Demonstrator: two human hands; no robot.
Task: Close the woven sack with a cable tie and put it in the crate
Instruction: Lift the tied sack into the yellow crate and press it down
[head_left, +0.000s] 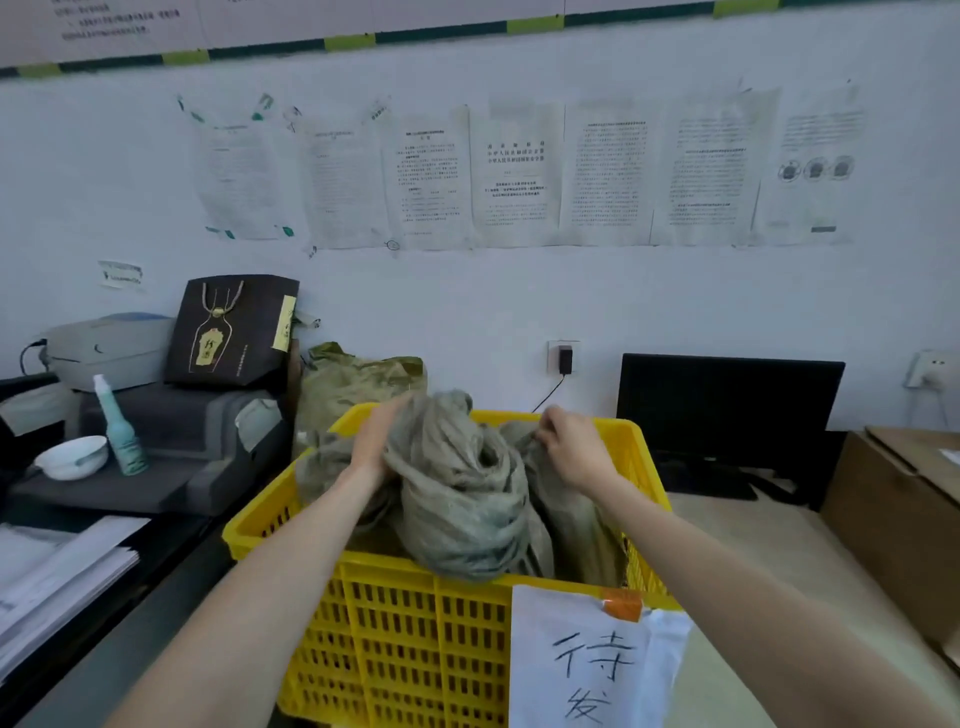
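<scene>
A grey-green woven sack (457, 493) lies bunched up inside the yellow slatted crate (395, 639) in the middle of the view. My left hand (376, 439) grips the sack's gathered top on its left side. My right hand (574, 444) pinches sack fabric at the crate's far right. More of the same woven material fills the crate around the sack. A white paper label (582, 665) with handwriting hangs on the crate's front. No cable tie is visible.
A black monitor (727, 410) stands right of the crate, a cardboard box (898, 514) further right. Left are a teal spray bottle (122, 431), a white bowl (72, 457), a black gift bag (234, 332), a printer (104, 348) and stacked papers (57, 577). Another green sack (358, 384) leans against the wall.
</scene>
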